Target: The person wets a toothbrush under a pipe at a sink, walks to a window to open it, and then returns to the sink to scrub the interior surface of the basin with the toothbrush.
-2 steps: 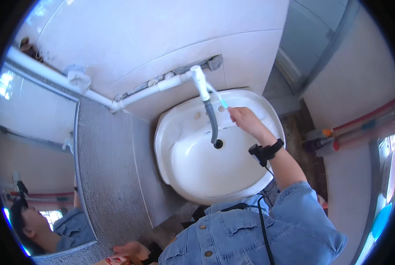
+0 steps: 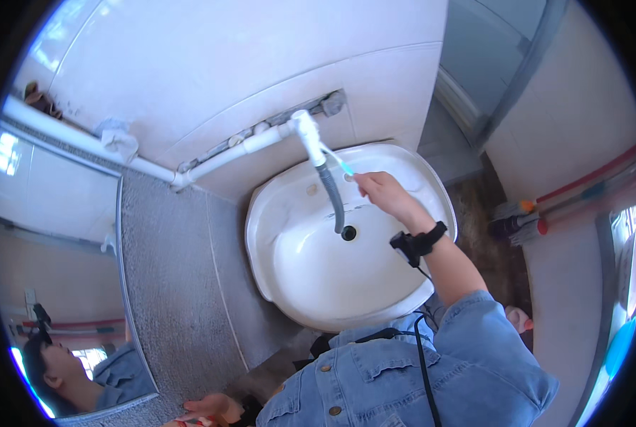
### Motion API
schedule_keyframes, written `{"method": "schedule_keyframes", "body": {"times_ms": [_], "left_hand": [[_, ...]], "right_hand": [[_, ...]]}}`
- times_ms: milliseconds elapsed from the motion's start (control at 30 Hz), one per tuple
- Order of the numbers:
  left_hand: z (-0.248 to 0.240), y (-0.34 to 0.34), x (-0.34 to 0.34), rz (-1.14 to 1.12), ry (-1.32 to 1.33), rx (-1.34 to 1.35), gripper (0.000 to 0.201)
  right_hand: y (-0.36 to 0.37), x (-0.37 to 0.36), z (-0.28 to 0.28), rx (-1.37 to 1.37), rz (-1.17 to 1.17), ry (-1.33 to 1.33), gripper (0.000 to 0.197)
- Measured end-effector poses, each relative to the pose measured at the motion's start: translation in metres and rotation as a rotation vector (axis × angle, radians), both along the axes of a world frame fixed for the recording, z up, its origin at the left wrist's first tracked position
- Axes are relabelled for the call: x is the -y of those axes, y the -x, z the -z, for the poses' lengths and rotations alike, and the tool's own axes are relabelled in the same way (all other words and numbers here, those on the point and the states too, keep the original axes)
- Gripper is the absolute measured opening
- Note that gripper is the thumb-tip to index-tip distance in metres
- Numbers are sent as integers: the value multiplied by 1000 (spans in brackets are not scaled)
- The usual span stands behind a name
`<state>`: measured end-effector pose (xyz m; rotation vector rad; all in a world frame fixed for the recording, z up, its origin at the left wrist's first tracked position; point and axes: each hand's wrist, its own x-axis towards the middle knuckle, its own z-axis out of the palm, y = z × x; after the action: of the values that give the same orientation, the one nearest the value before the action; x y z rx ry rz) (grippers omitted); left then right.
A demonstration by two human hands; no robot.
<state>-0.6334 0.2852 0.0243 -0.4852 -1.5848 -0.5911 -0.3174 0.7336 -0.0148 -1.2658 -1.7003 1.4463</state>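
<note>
My right hand (image 2: 391, 196), wearing a black wrist strap, is closed around a toothbrush (image 2: 345, 167) with a white and turquoise handle. The brush's far end meets or comes very near the white plastic pipe fitting (image 2: 307, 135) above the back of the basin; its bristles cannot be made out. From that fitting a grey corrugated hose (image 2: 332, 199) hangs down to the drain hole (image 2: 349, 233) of the white washbasin (image 2: 318, 285). My left hand (image 2: 214, 408) is low at the lower left, away from the basin, with its fingers around something red and white, partly cut off by the picture's edge.
A white pipe (image 2: 225, 156) runs along the tiled wall, with a crumpled white cloth (image 2: 121, 142) on it. At the left a framed mirror (image 2: 54, 277) lies against a grey surface. Long-handled cleaning tools (image 2: 524, 220) stand or hang at the right.
The whole view has shifted slightly, carrying the wall and pipe leftward. My right hand and the toothbrush have moved a little left, with the grip unchanged.
</note>
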Motion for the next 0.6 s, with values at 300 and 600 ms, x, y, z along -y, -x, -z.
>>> {"method": "schedule_keyframes", "body": {"times_ms": [300,600], "left_hand": [[-16,-21,-17,-276,-47,70,52],[-16,-20,-20,-218,16,-32,50]], "right_hand": [[-11,-7,-4,89,68,18,47],[19,-12,1,-72,19,-74,49]]}}
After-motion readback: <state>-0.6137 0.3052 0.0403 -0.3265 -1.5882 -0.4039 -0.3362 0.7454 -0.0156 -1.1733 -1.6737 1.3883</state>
